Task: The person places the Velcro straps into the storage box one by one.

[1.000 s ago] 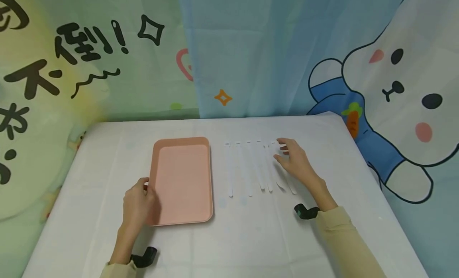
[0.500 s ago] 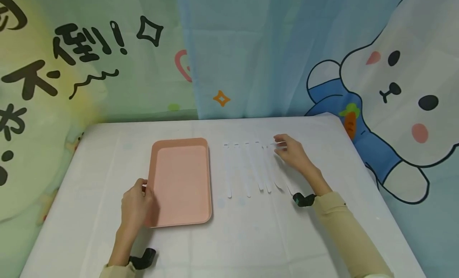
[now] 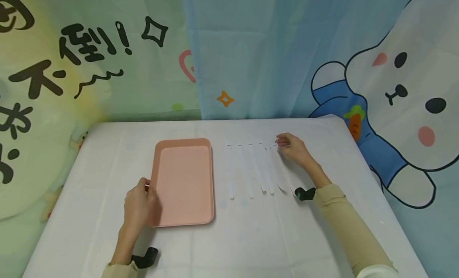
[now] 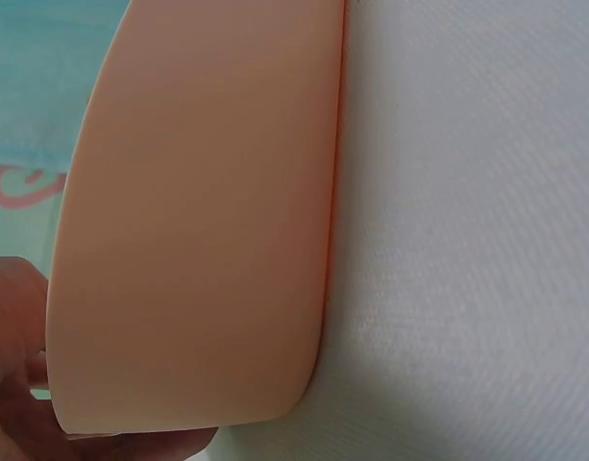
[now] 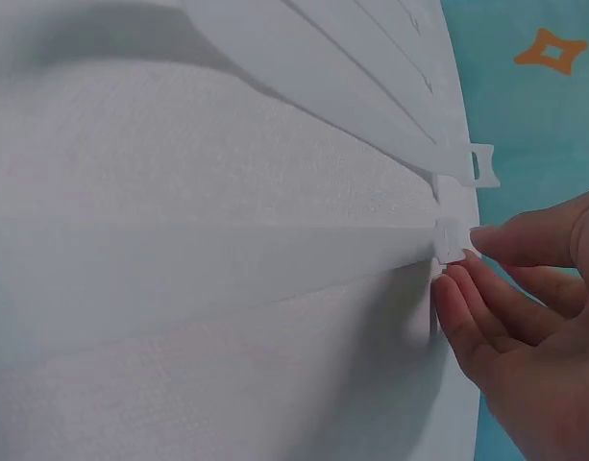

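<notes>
A pink rectangular tray (image 3: pixel 183 182) lies on the white-covered table. My left hand (image 3: pixel 137 204) holds its left side near the front corner. In the left wrist view, fingers (image 4: pixel 15 312) show past the end of the tray's wall (image 4: pixel 193 211). Several thin white strips (image 3: pixel 232 174) lie in a row right of the tray, their slotted ends toward the back. My right hand (image 3: pixel 295 150) is at the far end of the rightmost strip. In the right wrist view, thumb and fingers pinch that strip's end tab (image 5: pixel 449 240), and its flat band (image 5: pixel 227 279) stretches away to the left.
A neighbouring strip (image 5: pixel 342 106) with a slotted tab (image 5: pixel 484 165) lies close beside the pinched one. Black wrist cameras (image 3: pixel 146 258) sit on both wrists. The table's back edge meets a printed cloth backdrop (image 3: pixel 247 70) just beyond the strips.
My right hand has moved slightly toward the back of the table, and its spread fingers have closed on the end of the rightmost strip. My left hand stays at the tray.
</notes>
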